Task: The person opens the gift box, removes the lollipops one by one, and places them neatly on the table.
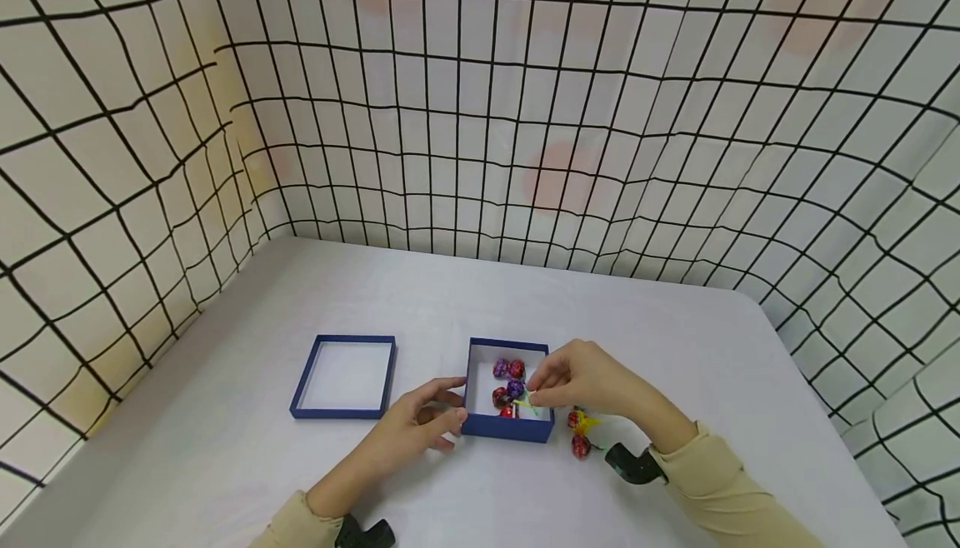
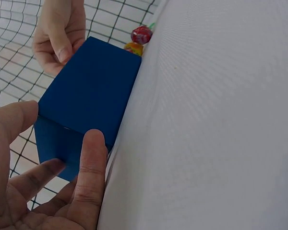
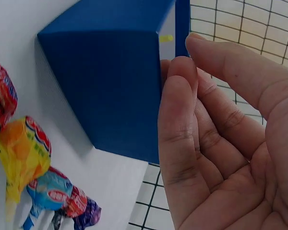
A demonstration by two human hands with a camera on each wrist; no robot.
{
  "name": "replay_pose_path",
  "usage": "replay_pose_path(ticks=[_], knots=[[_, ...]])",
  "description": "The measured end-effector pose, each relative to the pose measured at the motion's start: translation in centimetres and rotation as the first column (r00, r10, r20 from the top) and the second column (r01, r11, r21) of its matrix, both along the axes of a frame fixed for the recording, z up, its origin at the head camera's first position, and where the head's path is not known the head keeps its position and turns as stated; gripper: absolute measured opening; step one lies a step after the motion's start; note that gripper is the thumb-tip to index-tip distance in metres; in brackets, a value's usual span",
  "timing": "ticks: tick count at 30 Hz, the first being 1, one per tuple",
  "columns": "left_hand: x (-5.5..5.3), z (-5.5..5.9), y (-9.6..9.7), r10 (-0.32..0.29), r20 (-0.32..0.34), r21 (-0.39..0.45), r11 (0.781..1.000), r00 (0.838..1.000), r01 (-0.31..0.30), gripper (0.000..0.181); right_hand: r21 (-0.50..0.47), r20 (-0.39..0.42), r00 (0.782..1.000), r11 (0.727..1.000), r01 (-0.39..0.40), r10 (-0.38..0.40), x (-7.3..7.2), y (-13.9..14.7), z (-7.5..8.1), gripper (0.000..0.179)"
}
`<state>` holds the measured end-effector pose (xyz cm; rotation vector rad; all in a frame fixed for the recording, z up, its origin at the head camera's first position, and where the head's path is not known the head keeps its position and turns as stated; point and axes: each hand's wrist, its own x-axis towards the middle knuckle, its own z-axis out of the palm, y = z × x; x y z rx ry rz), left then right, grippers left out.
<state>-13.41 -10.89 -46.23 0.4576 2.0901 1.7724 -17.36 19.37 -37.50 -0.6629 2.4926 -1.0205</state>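
A blue box (image 1: pixel 506 427) with a white inside stands on the table, several wrapped lollipops (image 1: pixel 515 388) in purple and red lying in it. My left hand (image 1: pixel 416 423) is at the box's left side; in the left wrist view its fingertips (image 2: pixel 93 139) are right at the blue wall, fingers spread. Over the box's right edge is my right hand (image 1: pixel 588 377), fingertips dipping inside near thin green and yellow sticks. In the right wrist view a gap shows between its thumb (image 3: pixel 230 55) and bent fingers, with nothing visible between them.
A blue-rimmed lid (image 1: pixel 341 413) lies white side up to the left of the box. Right of the box lie more lollipops, among them a yellow-wrapped one (image 3: pixel 24 153) and a light-blue one (image 3: pixel 50 189). A black-grid white wall (image 1: pixel 495 115) surrounds the table (image 1: pixel 225 415).
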Motion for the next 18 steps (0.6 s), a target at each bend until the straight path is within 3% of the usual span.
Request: replay_pose_path(ticks=[18], knots=[[0.0, -0.1, 0.1, 0.006, 0.010, 0.008, 1.000, 1.000, -0.006, 0.059, 0.023, 0.006, 1.000, 1.000, 0.004, -0.004, 0.2, -1.2, -0.3, 0.009]])
